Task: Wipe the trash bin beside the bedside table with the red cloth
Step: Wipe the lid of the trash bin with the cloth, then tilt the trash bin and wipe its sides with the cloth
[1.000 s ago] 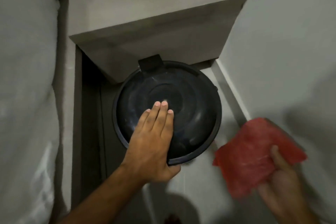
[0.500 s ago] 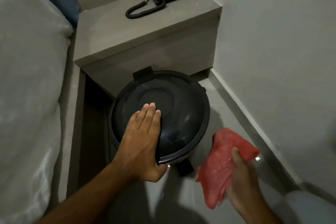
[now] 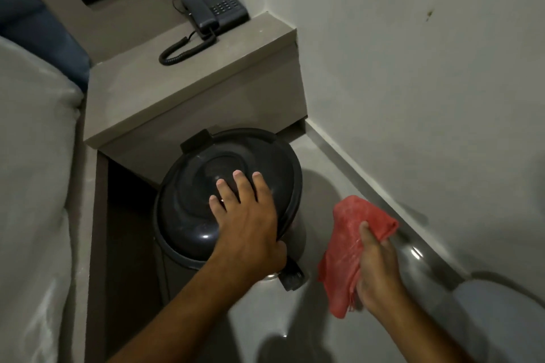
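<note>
The round trash bin (image 3: 188,203) has a dark domed lid and a black foot pedal (image 3: 292,275). It stands on the floor against the front of the grey bedside table (image 3: 188,91). My left hand (image 3: 247,221) lies flat on the lid with fingers spread and the thumb hooked over the near rim. My right hand (image 3: 374,268) grips a crumpled red cloth (image 3: 351,244), held in the air just right of the bin. The cloth does not touch the bin.
A dark corded telephone (image 3: 215,10) sits at the back of the bedside table. White bedding (image 3: 32,186) fills the left side. A white wall (image 3: 413,68) and its baseboard run close along the right. A pale rounded object (image 3: 501,321) sits at lower right.
The view has tilted up, bringing the telephone into sight. My right hand has brought the red cloth closer to the bin's right side. My left hand's fingers have spread on the lid.
</note>
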